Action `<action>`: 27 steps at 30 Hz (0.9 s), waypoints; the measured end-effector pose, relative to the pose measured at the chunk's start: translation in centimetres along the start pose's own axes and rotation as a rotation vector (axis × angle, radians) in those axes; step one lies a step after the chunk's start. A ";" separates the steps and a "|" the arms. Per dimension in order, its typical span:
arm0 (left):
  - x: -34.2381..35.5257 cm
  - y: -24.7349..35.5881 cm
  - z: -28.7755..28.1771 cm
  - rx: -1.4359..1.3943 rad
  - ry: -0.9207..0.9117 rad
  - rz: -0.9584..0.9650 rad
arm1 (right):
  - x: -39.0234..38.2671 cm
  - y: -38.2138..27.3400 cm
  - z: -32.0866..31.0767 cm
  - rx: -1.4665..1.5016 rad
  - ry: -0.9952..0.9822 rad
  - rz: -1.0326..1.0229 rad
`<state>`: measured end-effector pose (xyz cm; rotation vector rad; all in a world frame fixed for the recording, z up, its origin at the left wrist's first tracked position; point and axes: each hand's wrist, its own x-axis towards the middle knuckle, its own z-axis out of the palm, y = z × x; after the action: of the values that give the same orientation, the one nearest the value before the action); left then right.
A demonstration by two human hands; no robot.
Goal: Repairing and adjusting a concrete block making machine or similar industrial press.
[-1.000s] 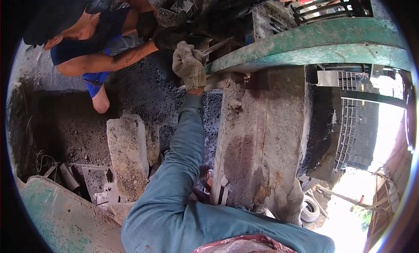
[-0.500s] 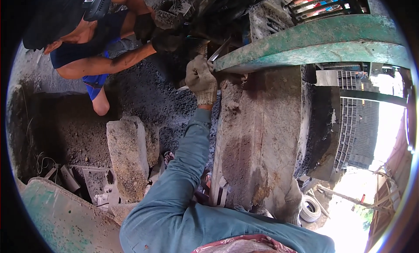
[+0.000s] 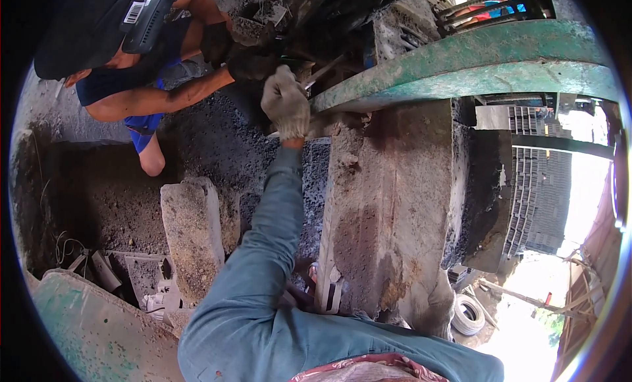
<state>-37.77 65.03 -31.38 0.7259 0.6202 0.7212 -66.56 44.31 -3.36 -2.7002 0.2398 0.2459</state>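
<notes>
My left hand, in a knitted grey glove, is closed in a fist on what looks like a thin metal bar, just beside the left end of a long green steel beam. Below the beam lies a stained concrete block. A co-worker's black-gloved hands are just above and left of my fist, in a dark recess where what they hold is hard to make out. My right hand does not show.
The co-worker crouches at upper left. A rough stone block stands over gritty rubble, beside a chipped green panel. Stacked grey blocks and a tyre are at right. Another person shows partly behind bars.
My left hand dropped slightly down and right half a second ago and is now back up and left. The co-worker's head has shifted a little to the right.
</notes>
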 end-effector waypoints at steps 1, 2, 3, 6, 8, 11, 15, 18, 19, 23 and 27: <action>0.4 -0.5 0.2 -0.005 -0.003 0.000 | 0.1 -0.1 -0.1 -0.001 0.005 -0.001; 1.2 -0.9 0.3 -0.034 0.040 0.053 | 0.1 -0.3 -0.2 -0.013 -0.008 0.004; 1.8 -1.1 0.1 -0.063 0.082 0.107 | 0.1 -0.3 -0.2 -0.026 -0.021 0.009; 4.2 -0.5 -0.2 0.079 0.038 0.104 | -0.3 0.6 0.4 -0.012 0.018 0.002; 4.3 0.9 0.8 0.292 -0.046 0.306 | -0.1 -0.3 0.5 0.003 0.035 0.002; 4.3 0.9 0.9 0.368 -0.084 0.369 | -0.4 -0.1 0.4 0.024 0.045 0.051; 4.8 0.9 0.6 0.437 -0.081 0.396 | -0.4 0.3 0.4 -0.034 0.031 0.023; 5.3 0.6 0.5 0.416 -0.055 0.367 | -0.3 -0.8 0.3 0.032 0.012 0.108; 5.7 0.3 0.3 0.375 -0.041 0.325 | -0.4 -0.6 0.4 0.031 0.011 0.111; 6.3 0.0 1.1 0.287 -0.005 0.307 | -0.6 -0.5 0.5 -0.002 0.063 0.120; 9.6 0.4 2.0 0.205 -0.056 0.205 | -0.9 0.7 0.7 0.029 0.085 0.121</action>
<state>-30.76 71.83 -32.26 1.0070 0.5794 0.8308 -67.63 44.11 -4.02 -2.6737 0.4296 0.1624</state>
